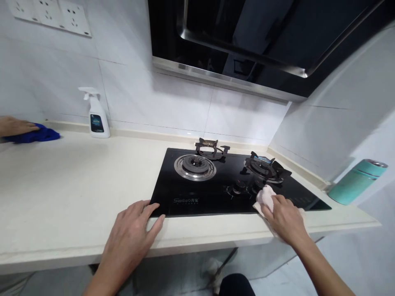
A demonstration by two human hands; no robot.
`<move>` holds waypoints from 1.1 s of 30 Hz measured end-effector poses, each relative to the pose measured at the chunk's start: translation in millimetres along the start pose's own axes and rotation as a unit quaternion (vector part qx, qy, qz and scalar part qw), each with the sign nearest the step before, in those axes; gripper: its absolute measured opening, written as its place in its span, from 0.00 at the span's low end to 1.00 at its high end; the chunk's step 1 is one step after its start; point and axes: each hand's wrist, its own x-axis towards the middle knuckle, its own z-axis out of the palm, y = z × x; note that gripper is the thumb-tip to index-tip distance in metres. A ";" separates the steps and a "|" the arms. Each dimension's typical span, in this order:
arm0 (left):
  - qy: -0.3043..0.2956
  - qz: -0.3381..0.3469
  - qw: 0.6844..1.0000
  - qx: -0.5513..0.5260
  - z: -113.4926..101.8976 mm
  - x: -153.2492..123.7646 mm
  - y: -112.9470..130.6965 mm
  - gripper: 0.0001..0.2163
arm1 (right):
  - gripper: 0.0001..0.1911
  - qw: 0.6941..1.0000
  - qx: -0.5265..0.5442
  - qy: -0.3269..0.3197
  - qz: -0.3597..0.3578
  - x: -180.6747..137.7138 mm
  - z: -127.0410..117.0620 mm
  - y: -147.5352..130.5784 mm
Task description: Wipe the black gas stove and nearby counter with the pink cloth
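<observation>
A black glass gas cooktop (216, 201) is set into the pale countertop. My left hand (132, 228) rests open at its front left corner, fingers spread over the edge and holding nothing. Bunched under my right hand (285, 213) is a whitish cloth (264, 197), pressed against the cooktop's front edge just beside the control knobs (239, 188). The left burner (196, 164) has its pan support (211, 149) lifted off and sitting behind it. On the right burner (263, 168) the pan support is in place.
A white spray bottle (98, 117) stands against the back wall. At far left another person's hand (17, 125) lies on a blue cloth (40, 134). A teal bottle (354, 183) stands at the right end. The black range hood (234, 53) overhangs the cooktop.
</observation>
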 end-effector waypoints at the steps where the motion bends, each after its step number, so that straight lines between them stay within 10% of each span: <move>1: -0.002 0.001 1.000 0.001 -0.7 0.4 0.5 0.19 | 0.21 1.000 0.009 0.017 -0.019 -4.7 -6.1 -11.0; 9: -0.014 -0.011 1.000 0.002 -4.9 2.8 3.7 0.19 | 0.16 0.983 0.128 0.083 -0.101 -9.8 -50.7 -116.2; 21: -0.017 -0.023 0.998 -0.065 -4.2 4.5 -1.8 0.18 | 0.16 0.912 0.342 0.012 -0.226 -11.7 -107.5 -242.1; 30: -0.007 -0.052 0.995 -0.085 -6.2 1.6 -4.7 0.17 | 0.16 0.663 0.737 -0.043 -0.125 24.0 -110.7 -238.4; 33: -0.008 -0.051 0.995 -0.086 -4.8 1.0 -3.1 0.18 | 0.20 0.673 0.738 -0.031 -0.040 54.0 -91.5 -205.3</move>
